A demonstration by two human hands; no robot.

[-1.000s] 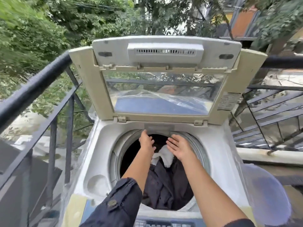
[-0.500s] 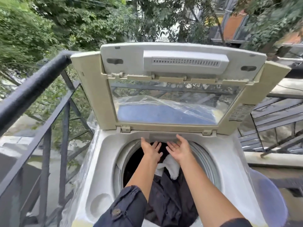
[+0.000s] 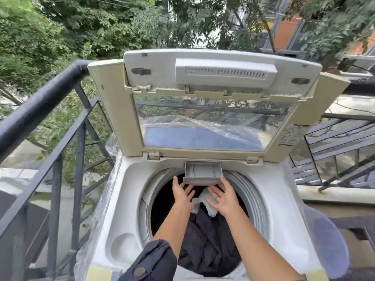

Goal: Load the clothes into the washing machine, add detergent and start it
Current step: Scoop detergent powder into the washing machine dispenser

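An outdoor home balcony: black metal railing (image 3: 46,102), trees (image 3: 60,33) beyond, a top-loading washing machine (image 3: 284,209).
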